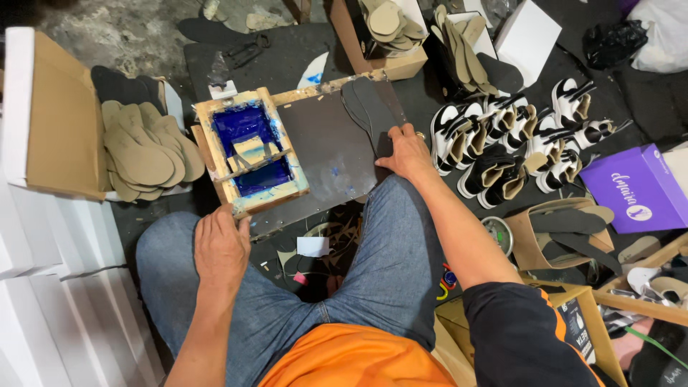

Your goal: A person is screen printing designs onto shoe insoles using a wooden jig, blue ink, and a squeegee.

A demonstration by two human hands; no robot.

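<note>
At far left we see an open cardboard box with a fan of tan insoles beside it. White boxes stack up at near left. To the right, black-and-white sandals lie in rows, with a purple shoebox just beyond them. At the far edge, more tan insoles fill a carton.
</note>
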